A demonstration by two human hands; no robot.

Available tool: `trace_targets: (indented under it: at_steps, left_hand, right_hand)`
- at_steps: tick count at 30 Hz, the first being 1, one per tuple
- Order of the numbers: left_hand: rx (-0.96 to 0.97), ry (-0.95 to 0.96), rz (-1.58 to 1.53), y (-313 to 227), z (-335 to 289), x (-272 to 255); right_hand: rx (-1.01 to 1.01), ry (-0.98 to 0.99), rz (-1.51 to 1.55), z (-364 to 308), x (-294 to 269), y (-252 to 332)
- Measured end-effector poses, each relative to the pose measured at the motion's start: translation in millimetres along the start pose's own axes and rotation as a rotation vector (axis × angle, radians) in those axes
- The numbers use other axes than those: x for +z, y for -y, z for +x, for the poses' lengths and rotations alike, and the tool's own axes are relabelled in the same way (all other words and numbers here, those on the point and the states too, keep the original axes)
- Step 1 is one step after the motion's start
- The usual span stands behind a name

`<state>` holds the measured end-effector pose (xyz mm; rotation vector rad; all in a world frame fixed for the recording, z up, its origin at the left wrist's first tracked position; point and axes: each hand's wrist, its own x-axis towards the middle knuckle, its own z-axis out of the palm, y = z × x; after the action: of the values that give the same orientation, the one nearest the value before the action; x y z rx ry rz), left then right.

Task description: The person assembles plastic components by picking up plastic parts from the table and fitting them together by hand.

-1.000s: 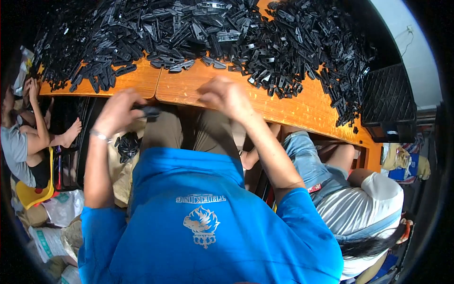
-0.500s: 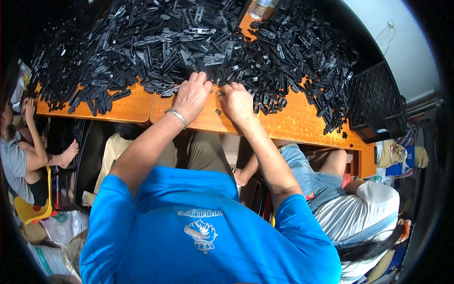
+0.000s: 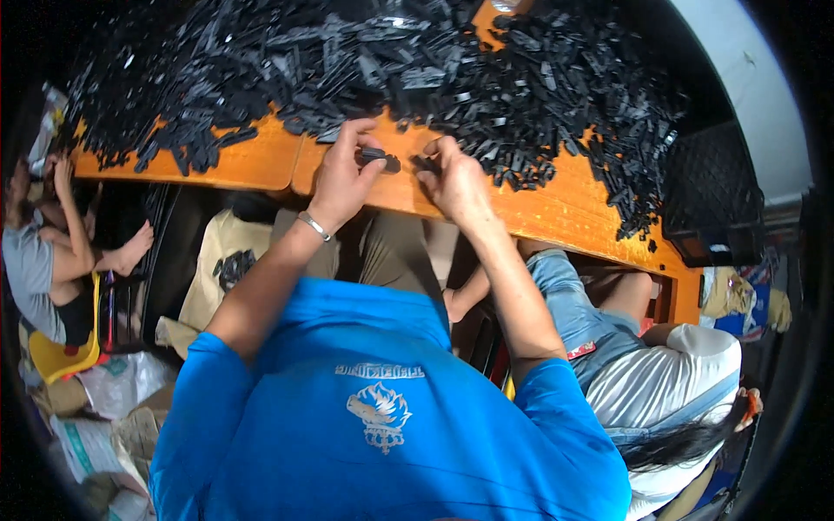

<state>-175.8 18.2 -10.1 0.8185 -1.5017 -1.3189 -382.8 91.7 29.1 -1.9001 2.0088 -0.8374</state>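
My left hand (image 3: 346, 178), with a silver bracelet on its wrist, pinches a dark elongated plastic part (image 3: 379, 160) between thumb and fingers, just above the table's front edge. Across a small gap, my right hand (image 3: 459, 184) is closed on a smaller black plastic piece (image 3: 423, 162); its exact shape is blurred. The two pieces are apart. Beyond both hands, a broad heap of long black plastic parts (image 3: 330, 69) covers the orange wooden table (image 3: 248, 163). Smaller black pieces (image 3: 526, 169) lie in a pile to the right of my right hand.
A black crate (image 3: 714, 191) stands at the table's right end. On the right sits a person in a white top (image 3: 669, 382); another person (image 3: 43, 269) sits at far left. An open tan sack (image 3: 204, 278) holding black parts is below the table, left of my legs.
Both hands have drawn back from the heap toward me and lifted. The dark part now shows in my left hand, and a small piece in my right. The whole view has shifted slightly.
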Motion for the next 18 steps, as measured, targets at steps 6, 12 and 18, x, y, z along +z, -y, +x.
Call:
trace_targets:
  at_steps: [6, 12, 18]
  left_hand:
    - [0.277, -0.005, 0.695, -7, -14, -28]
    - [0.333, -0.031, 0.842, -1, -21, -46]
    - [0.291, 0.013, 0.82, -6, -13, -45]
  right_hand:
    - [-0.204, -0.054, 0.026, 5, 15, 24]
    - [-0.224, 0.073, 0.006, 11, 26, 21]
    - [-0.308, 0.067, 0.044, 25, 17, 16]
